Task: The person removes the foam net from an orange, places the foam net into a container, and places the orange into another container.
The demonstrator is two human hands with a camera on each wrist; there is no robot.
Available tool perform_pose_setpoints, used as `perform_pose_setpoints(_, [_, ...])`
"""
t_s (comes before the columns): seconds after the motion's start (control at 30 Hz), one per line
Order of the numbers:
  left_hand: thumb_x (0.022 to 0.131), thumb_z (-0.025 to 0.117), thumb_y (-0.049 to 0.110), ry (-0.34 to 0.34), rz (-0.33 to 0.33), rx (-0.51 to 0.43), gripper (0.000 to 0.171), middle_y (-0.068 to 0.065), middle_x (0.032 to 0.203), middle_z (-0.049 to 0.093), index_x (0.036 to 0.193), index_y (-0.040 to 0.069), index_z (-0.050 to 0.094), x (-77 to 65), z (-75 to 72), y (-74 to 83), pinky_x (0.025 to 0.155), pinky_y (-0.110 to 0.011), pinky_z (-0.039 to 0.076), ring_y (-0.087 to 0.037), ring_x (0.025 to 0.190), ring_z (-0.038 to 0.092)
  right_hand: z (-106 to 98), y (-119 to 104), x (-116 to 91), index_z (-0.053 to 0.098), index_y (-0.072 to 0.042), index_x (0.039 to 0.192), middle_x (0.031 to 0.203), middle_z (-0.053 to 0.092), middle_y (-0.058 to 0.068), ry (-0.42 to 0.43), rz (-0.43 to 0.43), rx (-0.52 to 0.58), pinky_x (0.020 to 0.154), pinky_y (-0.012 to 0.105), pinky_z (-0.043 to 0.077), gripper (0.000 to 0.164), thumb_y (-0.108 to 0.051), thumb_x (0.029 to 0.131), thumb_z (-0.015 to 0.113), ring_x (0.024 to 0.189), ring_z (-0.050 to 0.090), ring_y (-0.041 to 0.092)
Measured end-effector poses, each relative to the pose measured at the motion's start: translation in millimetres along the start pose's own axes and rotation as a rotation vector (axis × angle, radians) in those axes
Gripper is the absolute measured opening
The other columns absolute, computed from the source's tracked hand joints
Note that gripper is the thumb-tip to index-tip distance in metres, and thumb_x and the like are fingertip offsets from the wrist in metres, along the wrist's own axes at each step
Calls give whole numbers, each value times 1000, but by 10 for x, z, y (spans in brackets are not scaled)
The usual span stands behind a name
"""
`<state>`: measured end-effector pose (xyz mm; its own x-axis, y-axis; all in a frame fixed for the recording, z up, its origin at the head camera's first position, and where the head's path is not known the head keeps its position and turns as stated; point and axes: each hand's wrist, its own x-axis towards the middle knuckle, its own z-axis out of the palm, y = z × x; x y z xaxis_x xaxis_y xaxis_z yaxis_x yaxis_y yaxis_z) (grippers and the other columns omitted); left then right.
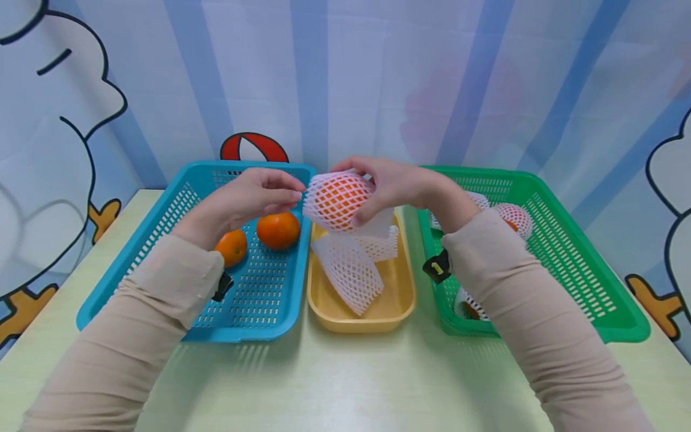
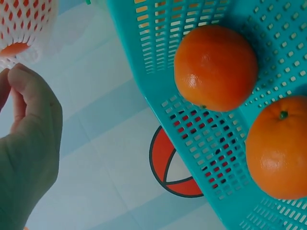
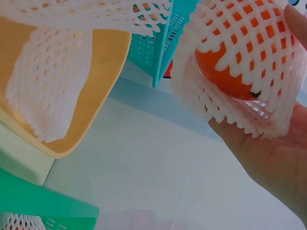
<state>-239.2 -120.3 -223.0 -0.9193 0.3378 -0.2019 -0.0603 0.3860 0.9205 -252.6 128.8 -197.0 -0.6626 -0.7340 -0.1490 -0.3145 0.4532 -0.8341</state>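
My right hand (image 1: 396, 183) holds an orange (image 3: 220, 72) wrapped in a white foam net sleeve (image 1: 337, 201), above the yellow tray (image 1: 358, 324). The net's frilled open end shows part of the fruit in the right wrist view. At the net's left edge, my left hand (image 1: 251, 195) has thumb and fingertips together, pinching the rim. Below the left hand, two bare oranges, one (image 1: 278, 231) larger-looking and another (image 1: 232, 248) partly behind the sleeve, lie in the blue basket (image 1: 270, 333). Flat foam nets (image 1: 351, 273) lie in the yellow tray.
To the right stands a green basket (image 1: 588, 270) with several net-wrapped fruits (image 1: 514, 219), partly hidden by my right forearm. All three containers stand side by side on a pale table (image 1: 345, 384). A striped curtain (image 1: 367, 78) hangs right behind them.
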Motion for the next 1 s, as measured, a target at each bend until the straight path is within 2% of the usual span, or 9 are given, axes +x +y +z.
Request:
perform_pose_setpoints(0.23, [94, 54, 8, -35, 14, -82, 32, -14, 123, 54, 124, -2, 53, 28, 60, 10, 100, -40, 39, -26, 111, 53, 3, 19, -9, 35, -11, 136, 125, 45, 12, 1, 0, 10, 87, 37, 47, 74, -9, 72, 73, 106, 48, 28])
perform_pose_setpoints(0.67, [94, 53, 8, -88, -12, -88, 41, -16, 132, 48, 133, 0, 46, 44, 91, -11, 102, -40, 38, -28, 118, 48, 31, 35, 14, 36, -8, 136, 125, 45, 13, -6, -37, 21, 88, 36, 46, 76, -7, 69, 73, 106, 48, 28])
perform_pose_setpoints(1.0, [95, 50, 7, -130, -57, -207, 55, -16, 140, 36, 145, 3, 27, 64, 127, 18, 101, -36, 38, -28, 123, 43, 78, 8, 35, 36, -10, 135, 124, 47, 11, 14, -81, 11, 87, 38, 47, 74, -9, 71, 74, 106, 49, 27])
